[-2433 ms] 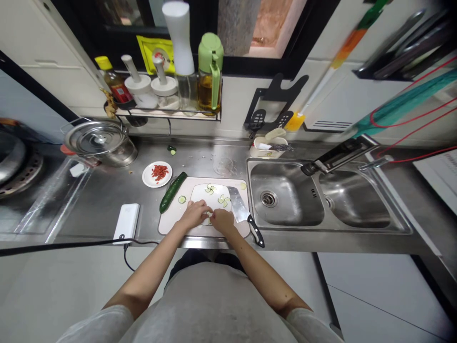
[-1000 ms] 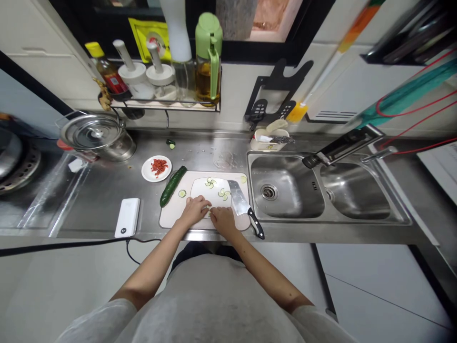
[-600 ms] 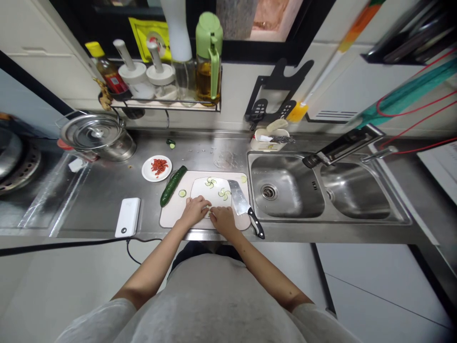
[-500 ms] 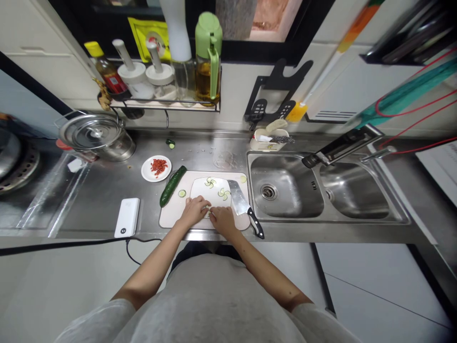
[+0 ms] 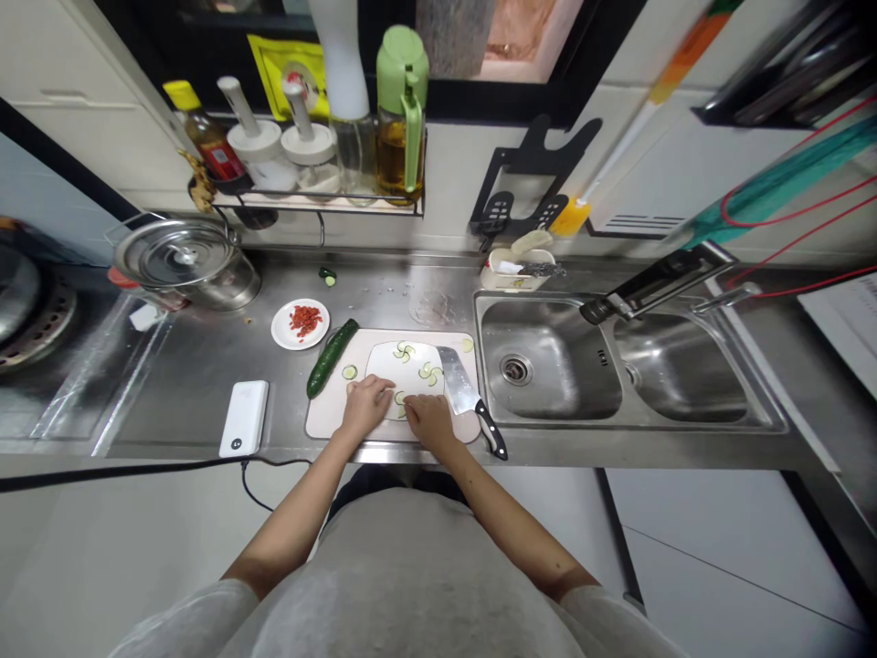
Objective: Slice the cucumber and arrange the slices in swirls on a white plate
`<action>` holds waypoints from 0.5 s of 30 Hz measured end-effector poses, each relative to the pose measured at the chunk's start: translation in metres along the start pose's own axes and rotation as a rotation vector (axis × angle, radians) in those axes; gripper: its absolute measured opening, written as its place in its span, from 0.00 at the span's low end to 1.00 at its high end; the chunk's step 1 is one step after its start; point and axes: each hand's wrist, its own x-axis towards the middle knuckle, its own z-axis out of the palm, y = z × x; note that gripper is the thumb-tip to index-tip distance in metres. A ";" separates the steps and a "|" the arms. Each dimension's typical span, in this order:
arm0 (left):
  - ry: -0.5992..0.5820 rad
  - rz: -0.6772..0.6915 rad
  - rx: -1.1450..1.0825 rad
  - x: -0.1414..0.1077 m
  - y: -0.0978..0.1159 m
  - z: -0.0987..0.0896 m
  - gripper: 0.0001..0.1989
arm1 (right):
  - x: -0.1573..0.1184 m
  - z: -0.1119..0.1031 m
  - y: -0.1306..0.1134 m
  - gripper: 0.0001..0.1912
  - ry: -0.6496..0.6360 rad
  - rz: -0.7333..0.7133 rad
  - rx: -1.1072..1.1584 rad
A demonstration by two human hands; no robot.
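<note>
A white plate [image 5: 392, 358] lies on the pale cutting board [image 5: 332, 416], with thin cucumber slices [image 5: 404, 352] fanned in curved groups on it. My left hand [image 5: 366, 404] is over the plate's near left part, fingers loosely bent and a little apart, nothing visible in them. My right hand [image 5: 429, 420] rests at the near right part, fingers curled, fingertips beside a third small group of slices [image 5: 399, 400]. What they may hold is hidden. On the board's left lies a whole cucumber [image 5: 332, 358]; a round slice [image 5: 349, 372] is between it and the plate.
Right of the plate lies a cleaver [image 5: 458, 379], its handle over the board's edge. Behind are a small plate of red berries [image 5: 280, 324] and a cucumber end [image 5: 329, 276]. A white power bank [image 5: 245, 416] lies left, a steel pot [image 5: 226, 283] farther back, a double sink [image 5: 548, 366] right.
My left hand has drawn slightly left, away from my right hand. A gap now shows between them, with the near group of slices visible in it. My right hand has barely moved.
</note>
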 end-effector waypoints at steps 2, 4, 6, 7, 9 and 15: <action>0.114 -0.073 -0.026 -0.002 -0.005 -0.003 0.12 | 0.001 -0.004 0.001 0.16 0.021 0.030 0.013; 0.206 -0.139 -0.051 -0.004 -0.011 -0.006 0.12 | 0.002 -0.009 0.004 0.16 0.047 0.058 0.039; 0.271 -0.196 -0.068 -0.006 -0.018 -0.008 0.12 | 0.000 -0.013 0.007 0.16 0.095 0.068 0.091; 0.294 -0.223 -0.074 -0.008 -0.021 -0.008 0.12 | -0.003 -0.015 0.009 0.17 0.128 0.065 0.122; 0.329 -0.275 -0.078 -0.011 -0.028 -0.008 0.12 | -0.011 -0.016 0.013 0.17 0.205 0.046 0.179; 0.396 -0.407 -0.070 -0.018 -0.047 -0.011 0.14 | -0.047 -0.013 0.016 0.17 0.321 -0.020 0.253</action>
